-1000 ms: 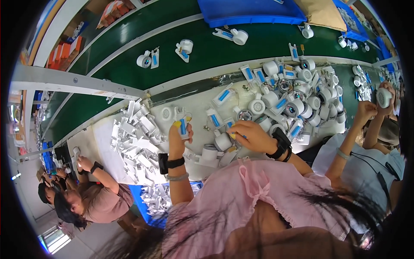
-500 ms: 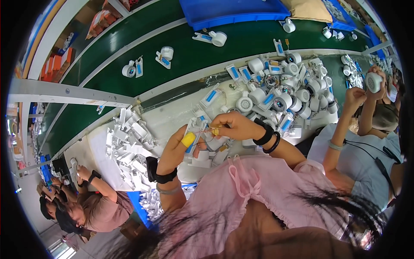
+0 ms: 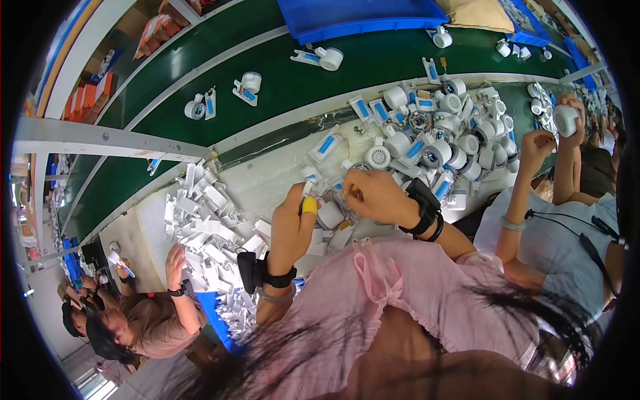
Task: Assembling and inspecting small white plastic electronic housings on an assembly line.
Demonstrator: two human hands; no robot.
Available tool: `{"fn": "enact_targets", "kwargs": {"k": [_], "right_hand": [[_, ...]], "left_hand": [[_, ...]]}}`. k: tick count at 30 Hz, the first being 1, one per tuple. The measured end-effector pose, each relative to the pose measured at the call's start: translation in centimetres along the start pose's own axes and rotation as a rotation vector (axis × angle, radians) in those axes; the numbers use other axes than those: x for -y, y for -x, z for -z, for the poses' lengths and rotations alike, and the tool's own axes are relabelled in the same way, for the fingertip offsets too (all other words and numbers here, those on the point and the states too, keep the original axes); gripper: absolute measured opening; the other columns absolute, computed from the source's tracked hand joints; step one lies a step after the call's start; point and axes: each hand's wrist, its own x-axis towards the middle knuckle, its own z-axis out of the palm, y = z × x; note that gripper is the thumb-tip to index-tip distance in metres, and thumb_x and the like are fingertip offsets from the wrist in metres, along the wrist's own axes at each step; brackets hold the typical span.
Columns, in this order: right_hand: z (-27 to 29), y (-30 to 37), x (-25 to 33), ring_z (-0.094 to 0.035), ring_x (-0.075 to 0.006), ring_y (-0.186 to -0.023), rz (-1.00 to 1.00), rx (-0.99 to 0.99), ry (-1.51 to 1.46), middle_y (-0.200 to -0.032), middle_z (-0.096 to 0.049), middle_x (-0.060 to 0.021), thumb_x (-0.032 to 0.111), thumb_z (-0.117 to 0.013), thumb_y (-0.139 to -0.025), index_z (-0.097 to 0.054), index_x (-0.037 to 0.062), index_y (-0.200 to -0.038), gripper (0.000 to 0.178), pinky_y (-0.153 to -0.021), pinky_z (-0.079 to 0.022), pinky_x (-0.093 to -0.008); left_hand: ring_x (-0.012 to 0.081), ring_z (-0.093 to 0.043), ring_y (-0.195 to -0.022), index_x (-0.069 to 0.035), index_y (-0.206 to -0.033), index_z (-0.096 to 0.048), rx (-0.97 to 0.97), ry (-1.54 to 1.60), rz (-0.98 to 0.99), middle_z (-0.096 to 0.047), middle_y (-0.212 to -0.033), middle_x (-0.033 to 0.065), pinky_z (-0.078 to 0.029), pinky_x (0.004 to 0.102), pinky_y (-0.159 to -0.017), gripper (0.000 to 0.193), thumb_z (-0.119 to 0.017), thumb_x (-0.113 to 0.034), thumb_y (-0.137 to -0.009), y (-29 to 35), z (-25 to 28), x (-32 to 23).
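Fingers of the left hand (image 3: 291, 228) are closed around a small white plastic part (image 3: 308, 189), whose upper end sticks up past the knuckles just above a yellow cover (image 3: 309, 205) on the thumb. The palm hides the rest of that part. Just beside it, over the near side of the worktable (image 3: 260, 187), the right hand (image 3: 381, 196) is raised with its fingers curled in toward the thumb; from this angle I cannot tell whether they pinch anything. The two hands are near each other but apart. A black wristband (image 3: 281, 279) circles the left wrist, and another black band (image 3: 420, 205) the right.

Below and between the hands lie several white pieces, partly covered. Beyond them, a flat white unit with a blue strip (image 3: 326, 145) rests on the table, and a round grilled housing (image 3: 377, 158) sits at the edge of a large pile of similar housings (image 3: 469, 145) to the right. Left of the left hand spreads a heap of white brackets (image 3: 215, 227), with a blue bin (image 3: 212, 309) below. A green belt (image 3: 170, 67) runs along the far side, bearing a blue tray (image 3: 367, 31). At right, a co-worker's hand holds a white housing (image 3: 566, 121).
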Motion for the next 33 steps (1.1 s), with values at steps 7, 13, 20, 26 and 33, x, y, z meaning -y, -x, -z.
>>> {"fn": "enact_targets", "kwargs": {"k": [7, 13, 20, 26, 33], "right_hand": [[-1.4, 0.0, -0.6, -0.062, -0.0277, -0.070, 0.400, -0.534, 0.172, -0.079, -0.064, -0.0082, 0.003, -0.070, -0.072, -0.061, 0.0060, -0.094, 0.024, -0.063, -0.049, -0.0365], [-1.6, 0.0, 0.0, -0.062, -0.0288, -0.075, 0.314, -0.470, 0.068, -0.083, -0.065, -0.0092, 0.001, -0.067, -0.077, -0.065, 0.0050, -0.092, 0.017, -0.069, -0.048, -0.0361], [-1.1, 0.4, -0.2, -0.062, -0.0291, -0.080, 0.351, -0.396, 0.072, -0.090, -0.064, -0.0109, 0.000, -0.065, -0.078, -0.065, 0.0052, -0.099, 0.022, -0.071, -0.048, -0.0363], [-1.9, 0.6, -0.9, -0.062, -0.0301, -0.083, 0.355, -0.457, 0.080, -0.093, -0.064, -0.0105, 0.000, -0.066, -0.077, -0.065, 0.0059, -0.098, 0.022, -0.073, -0.049, -0.0369], [-1.7, 1.0, -0.9, -0.060, -0.0277, -0.085, 0.410, -0.437, 0.068, -0.096, -0.063, -0.0083, 0.000, -0.069, -0.075, -0.067, 0.0085, -0.098, 0.024, -0.072, -0.048, -0.0353]], "left_hand": [[0.0132, -0.057, -0.057, -0.001, -0.113, -0.052, -0.116, 0.765, 0.318, -0.061, -0.080, 0.0088, -0.051, 0.0264, -0.049, 0.027, -0.036, -0.016, -0.096, -0.9, -2.3, 2.0], [0.0139, -0.058, -0.057, -0.003, -0.114, -0.052, 0.001, 0.857, 0.364, -0.060, -0.081, 0.0083, -0.050, 0.0263, -0.044, 0.026, -0.040, -0.019, -0.098, -1.1, -3.5, 2.6], [0.0145, -0.059, -0.057, -0.003, -0.113, -0.052, -0.006, 0.943, 0.330, -0.061, -0.082, 0.0088, -0.050, 0.0268, -0.044, 0.026, -0.042, -0.022, -0.100, -0.8, -4.0, 2.6], [0.0146, -0.058, -0.057, -0.001, -0.111, -0.052, -0.063, 1.041, 0.402, -0.060, -0.083, 0.0092, -0.049, 0.0273, -0.044, 0.023, -0.045, -0.020, -0.099, -0.9, -4.2, 2.2], [0.0109, -0.055, -0.060, -0.001, -0.120, -0.047, -0.029, 0.771, 0.145, -0.059, -0.087, 0.0069, -0.048, 0.0248, -0.049, 0.028, -0.048, -0.004, -0.093, -0.2, -4.5, 2.1]]}}
